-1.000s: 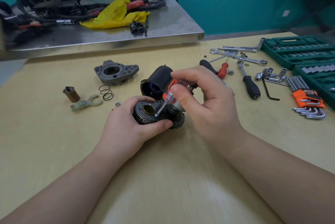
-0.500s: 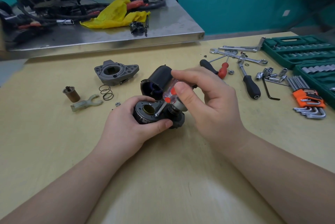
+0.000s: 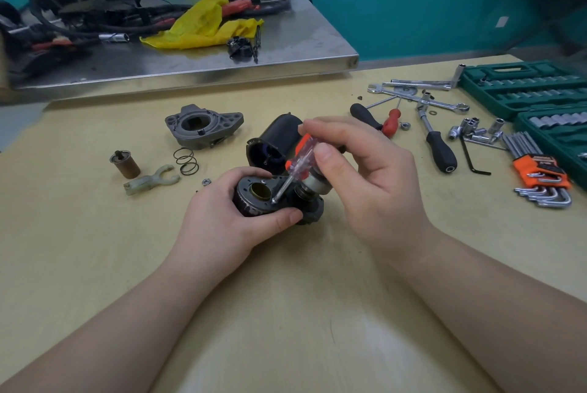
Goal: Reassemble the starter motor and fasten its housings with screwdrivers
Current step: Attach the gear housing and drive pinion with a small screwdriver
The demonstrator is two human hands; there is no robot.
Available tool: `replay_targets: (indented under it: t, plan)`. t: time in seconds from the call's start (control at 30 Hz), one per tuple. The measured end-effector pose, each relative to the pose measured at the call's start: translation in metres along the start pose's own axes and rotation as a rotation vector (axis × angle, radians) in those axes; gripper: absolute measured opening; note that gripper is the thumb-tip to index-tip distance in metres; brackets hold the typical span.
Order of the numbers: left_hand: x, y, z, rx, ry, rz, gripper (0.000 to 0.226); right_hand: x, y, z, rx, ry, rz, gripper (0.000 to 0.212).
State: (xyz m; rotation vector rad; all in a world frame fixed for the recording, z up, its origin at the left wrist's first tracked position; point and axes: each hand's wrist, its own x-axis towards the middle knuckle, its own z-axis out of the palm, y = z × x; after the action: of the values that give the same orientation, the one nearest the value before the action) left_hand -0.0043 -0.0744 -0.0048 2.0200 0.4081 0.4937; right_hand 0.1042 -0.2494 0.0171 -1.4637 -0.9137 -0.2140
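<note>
While gripped, screwdriver tip down-left; handle up-right.

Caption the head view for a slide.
Left hand grips dark round motor housing; right hand pinches small orange-and-clear screwdriver, tip on its face.

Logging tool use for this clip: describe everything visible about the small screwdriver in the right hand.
The small screwdriver has a clear plastic handle with orange ends and a bright, short metal shaft. The right hand pinches its handle between thumb and fingers. It tilts down and to the left, tip on the top face of the dark motor part, beside a brass-coloured bore. The left hand grips that part.
</note>
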Motion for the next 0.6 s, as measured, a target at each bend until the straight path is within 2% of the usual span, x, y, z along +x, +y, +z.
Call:
replay_targets:
  t: [0.4,0.6]
  plan:
    - [0.0001,-0.0003,-0.0003,0.009,0.002,-0.007,0.066,-0.0008,0.0003,-0.0002,0.021,0.015,0.015,0.024]
    - [0.0001,0.001,-0.0006,0.01,-0.001,-0.012,0.066,0.0012,-0.0007,0.0017,-0.016,0.004,-0.013,0.018]
